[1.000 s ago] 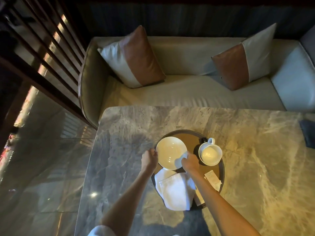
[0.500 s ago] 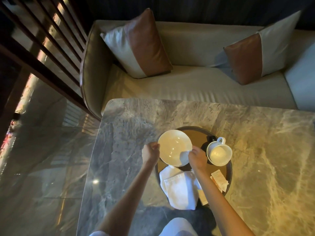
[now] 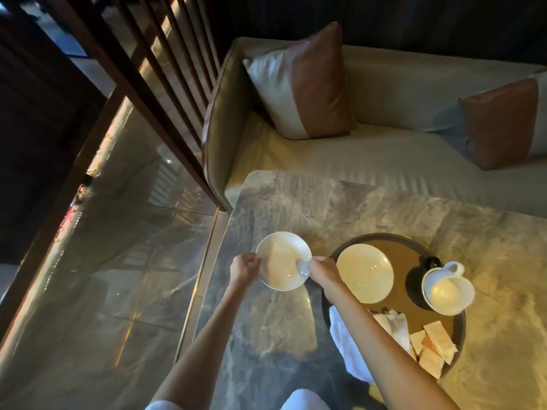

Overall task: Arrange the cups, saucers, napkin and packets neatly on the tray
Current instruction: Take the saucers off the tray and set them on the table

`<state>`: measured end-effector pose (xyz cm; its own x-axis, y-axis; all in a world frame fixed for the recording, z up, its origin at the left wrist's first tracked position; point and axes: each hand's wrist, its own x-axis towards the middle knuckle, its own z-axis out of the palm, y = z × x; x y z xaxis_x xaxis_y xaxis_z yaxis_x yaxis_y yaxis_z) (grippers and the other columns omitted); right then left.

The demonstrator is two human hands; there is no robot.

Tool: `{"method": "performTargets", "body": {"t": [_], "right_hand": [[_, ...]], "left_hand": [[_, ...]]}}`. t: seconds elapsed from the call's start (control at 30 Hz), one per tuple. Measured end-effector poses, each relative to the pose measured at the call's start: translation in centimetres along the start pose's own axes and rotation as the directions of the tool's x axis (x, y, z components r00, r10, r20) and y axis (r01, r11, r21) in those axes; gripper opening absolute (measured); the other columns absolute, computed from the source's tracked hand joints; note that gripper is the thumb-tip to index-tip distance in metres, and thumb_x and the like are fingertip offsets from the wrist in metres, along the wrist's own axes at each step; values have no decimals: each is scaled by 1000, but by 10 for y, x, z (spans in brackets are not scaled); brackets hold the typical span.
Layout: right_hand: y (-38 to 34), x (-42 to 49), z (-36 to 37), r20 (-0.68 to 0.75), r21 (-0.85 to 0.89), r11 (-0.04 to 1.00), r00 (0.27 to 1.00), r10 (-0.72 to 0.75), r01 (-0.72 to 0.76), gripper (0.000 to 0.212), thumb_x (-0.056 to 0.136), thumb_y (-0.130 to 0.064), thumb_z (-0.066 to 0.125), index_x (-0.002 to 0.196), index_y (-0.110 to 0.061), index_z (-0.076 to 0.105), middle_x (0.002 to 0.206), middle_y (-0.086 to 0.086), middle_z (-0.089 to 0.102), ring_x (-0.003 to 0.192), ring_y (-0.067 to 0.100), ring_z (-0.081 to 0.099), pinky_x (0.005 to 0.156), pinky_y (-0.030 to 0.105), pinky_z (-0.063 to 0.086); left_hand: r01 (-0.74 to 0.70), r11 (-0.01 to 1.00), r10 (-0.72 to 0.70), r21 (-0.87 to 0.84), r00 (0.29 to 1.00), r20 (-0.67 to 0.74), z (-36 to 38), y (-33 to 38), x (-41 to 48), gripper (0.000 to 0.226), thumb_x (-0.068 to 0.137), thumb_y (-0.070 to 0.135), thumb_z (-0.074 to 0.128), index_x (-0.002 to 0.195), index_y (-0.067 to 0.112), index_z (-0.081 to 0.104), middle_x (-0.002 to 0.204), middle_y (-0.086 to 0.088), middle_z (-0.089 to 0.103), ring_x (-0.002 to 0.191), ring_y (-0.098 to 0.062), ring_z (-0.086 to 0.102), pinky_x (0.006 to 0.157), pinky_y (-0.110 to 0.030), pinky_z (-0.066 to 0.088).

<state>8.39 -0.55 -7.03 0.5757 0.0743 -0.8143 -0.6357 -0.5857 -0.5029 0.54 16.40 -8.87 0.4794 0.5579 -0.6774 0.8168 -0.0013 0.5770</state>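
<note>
- Saucer (image 3: 282, 261) held over marble table (image 3: 296, 208), left of tray (image 3: 460, 329), clear of its rim.
- Left hand (image 3: 244, 269) pinching saucer's left edge; right hand (image 3: 324, 270) gripping its right edge, thumb on top of rim.
- Cannot tell whether saucer touches table or sits just above it.
- Second saucer (image 3: 364, 273) lying flat on tray, left part, upright.
- Cup (image 3: 448, 288) on tray, right side, tilted toward camera, handle pointing far; looks like two cups nested, not certain.
- Napkin (image 3: 349, 347) white, at near-left of tray, draped over rim onto table, partly hidden by right forearm.
- Packets (image 3: 436, 346) in loose overlapping pile at near-right of tray, just right of napkin.
- Sofa (image 3: 384, 161) beyond far edge of table, two brown-and-white cushions: one (image 3: 305, 84) far left, one (image 3: 503, 122) far right.
- Wooden slat screen (image 3: 148, 69) left of sofa, glossy floor (image 3: 103, 261) left of table.
</note>
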Motion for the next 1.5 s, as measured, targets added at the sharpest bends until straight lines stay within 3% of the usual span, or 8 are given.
{"method": "performTargets", "body": {"t": [0.3, 0.4, 0.5, 0.67, 0.8, 1.13, 1.3, 1.5], "right_hand": [[2, 6, 5, -15, -55, 998, 1000, -12, 11, 14, 71, -23, 52, 60, -19, 60, 57, -6, 46, 60, 16, 39, 56, 26, 30], [7, 8, -1, 32, -32, 999, 999, -36, 37, 37, 62, -28, 53, 91, -13, 70, 72, 2, 58, 70, 19, 48, 68, 29, 40], [19, 8, -21, 13, 70, 995, 998, -68, 67, 43, 85, -13, 54, 127, -23, 60, 87, 10, 71, 85, 22, 70, 87, 31, 56], [49, 2, -84, -242, 18, 975, 948, -209, 220, 30, 93, -3, 49, 105, -13, 75, 108, 1, 74, 105, 22, 65, 89, 29, 52], [71, 1, -122, -379, -60, 984, 908, -178, 168, 29, 96, -7, 47, 116, -14, 67, 126, 10, 67, 119, 31, 59, 91, 33, 44], [98, 9, -141, -217, -46, 997, 974, -68, 60, 62, 93, -9, 46, 153, -18, 30, 157, 7, 38, 142, 30, 36, 111, 40, 33], [101, 13, -144, -199, 2, 998, 978, -65, 67, 57, 92, -10, 46, 148, -14, 37, 151, 10, 44, 136, 30, 42, 99, 34, 35], [103, 19, -150, -159, 40, 999, 987, -3, 9, 62, 94, -11, 45, 154, -16, 30, 158, 7, 35, 144, 30, 34, 113, 42, 32]], "left_hand": [[-46, 999, 45, 5, 999, 22, -1, -11, 9, 15, 88, 8, 57, 83, 4, 71, 84, -20, 69, 83, -38, 68, 82, -52, 58], [-46, 999, 46, 28, 999, 2, 2, -9, 7, 21, 89, 12, 53, 92, -1, 69, 90, -21, 70, 89, -37, 66, 79, -41, 55], [-51, 990, 70, 128, 986, -153, 14, -3, -3, 24, 92, 10, 48, 110, -4, 56, 112, -26, 60, 108, -41, 53, 88, -41, 41], [-309, 945, 321, 103, 936, -141, 66, 23, -41, 26, 93, 2, 46, 114, 2, 61, 113, -18, 61, 107, -33, 54, 94, -42, 42], [-351, 928, 346, 120, 936, 67, 120, 43, -68, 20, 89, -1, 42, 80, 6, 58, 83, -13, 61, 79, -28, 53, 72, -36, 42], [-223, 951, 173, 213, 957, 232, 175, 45, -90, 41, 98, 10, 41, 138, 4, 42, 136, -16, 52, 122, -32, 53, 100, -39, 43], [-250, 944, 208, 217, 957, 200, 176, 45, -92, 38, 94, 6, 40, 131, 0, 49, 129, -18, 58, 119, -35, 54, 98, -44, 47], [-228, 952, 201, 202, 969, 145, 179, 44, -86, 38, 90, 2, 38, 125, -2, 53, 123, -20, 63, 112, -38, 58, 89, -40, 47]]}}
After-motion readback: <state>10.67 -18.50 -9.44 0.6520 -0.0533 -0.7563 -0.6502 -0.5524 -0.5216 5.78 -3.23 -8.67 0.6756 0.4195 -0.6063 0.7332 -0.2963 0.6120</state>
